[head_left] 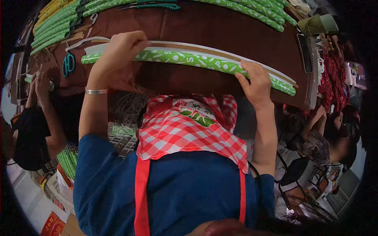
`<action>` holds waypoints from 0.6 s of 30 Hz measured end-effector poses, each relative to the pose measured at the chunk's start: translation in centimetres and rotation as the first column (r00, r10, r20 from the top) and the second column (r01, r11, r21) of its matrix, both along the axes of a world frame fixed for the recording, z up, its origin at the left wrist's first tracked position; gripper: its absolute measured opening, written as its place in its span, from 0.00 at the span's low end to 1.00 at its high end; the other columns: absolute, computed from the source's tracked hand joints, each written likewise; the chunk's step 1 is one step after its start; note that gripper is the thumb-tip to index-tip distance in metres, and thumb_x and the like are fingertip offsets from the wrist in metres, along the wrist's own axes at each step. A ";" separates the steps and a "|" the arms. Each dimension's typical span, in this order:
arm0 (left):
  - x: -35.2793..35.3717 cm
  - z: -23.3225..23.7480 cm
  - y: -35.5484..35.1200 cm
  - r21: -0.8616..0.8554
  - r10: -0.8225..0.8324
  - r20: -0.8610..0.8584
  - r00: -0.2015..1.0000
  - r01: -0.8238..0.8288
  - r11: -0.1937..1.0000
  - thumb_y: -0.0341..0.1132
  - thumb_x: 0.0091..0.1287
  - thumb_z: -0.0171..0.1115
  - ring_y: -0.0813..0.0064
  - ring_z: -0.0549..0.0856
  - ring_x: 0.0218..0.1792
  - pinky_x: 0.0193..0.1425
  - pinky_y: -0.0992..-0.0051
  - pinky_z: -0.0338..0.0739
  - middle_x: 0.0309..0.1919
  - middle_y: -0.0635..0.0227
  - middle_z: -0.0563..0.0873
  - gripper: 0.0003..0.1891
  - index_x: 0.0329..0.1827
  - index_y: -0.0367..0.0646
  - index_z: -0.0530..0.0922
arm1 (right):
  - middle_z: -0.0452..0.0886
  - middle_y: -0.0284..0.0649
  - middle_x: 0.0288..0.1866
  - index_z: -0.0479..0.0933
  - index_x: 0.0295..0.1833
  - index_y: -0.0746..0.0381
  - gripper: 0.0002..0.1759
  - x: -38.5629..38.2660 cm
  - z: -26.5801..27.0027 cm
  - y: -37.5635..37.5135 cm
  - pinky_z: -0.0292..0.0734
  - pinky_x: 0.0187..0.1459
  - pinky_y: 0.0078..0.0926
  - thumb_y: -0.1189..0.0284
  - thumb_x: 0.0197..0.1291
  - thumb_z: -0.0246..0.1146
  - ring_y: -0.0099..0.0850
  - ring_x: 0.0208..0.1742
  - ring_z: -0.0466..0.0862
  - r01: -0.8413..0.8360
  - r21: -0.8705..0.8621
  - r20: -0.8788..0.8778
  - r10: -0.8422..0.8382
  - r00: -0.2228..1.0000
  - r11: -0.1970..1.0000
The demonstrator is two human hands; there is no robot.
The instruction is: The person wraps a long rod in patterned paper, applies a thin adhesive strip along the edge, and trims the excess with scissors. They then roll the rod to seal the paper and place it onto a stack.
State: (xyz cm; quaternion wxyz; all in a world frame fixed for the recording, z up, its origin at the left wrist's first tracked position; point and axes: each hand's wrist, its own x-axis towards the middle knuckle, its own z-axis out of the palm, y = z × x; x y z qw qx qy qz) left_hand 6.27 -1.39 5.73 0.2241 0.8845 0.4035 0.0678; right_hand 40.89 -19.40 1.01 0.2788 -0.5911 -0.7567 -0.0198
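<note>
A long green roll of sheet with white printed letters and shapes (189, 59) lies across the table in front of me. Along its far side runs a flat white edge with a brown band (220, 55). My left hand (128, 46) is closed above the roll's left part, where a thin loose white strip (92, 39) runs into it; the fingertips are partly hidden. My right hand (255, 80) grips the roll near its right end, thumb on the near side and fingers over the top.
Teal-handled scissors (68, 65) lie left of the roll. A teal cutter (157, 5) and more green rolls (252, 13) are at the back. Another stack (59, 29) fills the far left. A phone (304, 53) and cup (318, 24) stand right. Other people's hands (41, 84) work on both sides.
</note>
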 end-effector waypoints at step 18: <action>-1.2 -2.1 0.9 0.082 0.124 -0.077 0.989 -0.117 0.990 0.39 0.64 0.64 0.63 0.83 0.26 0.32 0.65 0.75 0.26 0.58 0.84 0.11 0.37 0.38 0.81 | 0.84 0.43 0.48 0.79 0.48 0.62 0.18 0.2 -0.4 0.0 0.75 0.52 0.40 0.64 0.55 0.69 0.44 0.51 0.81 0.004 -0.021 0.001 -0.004 1.000 1.000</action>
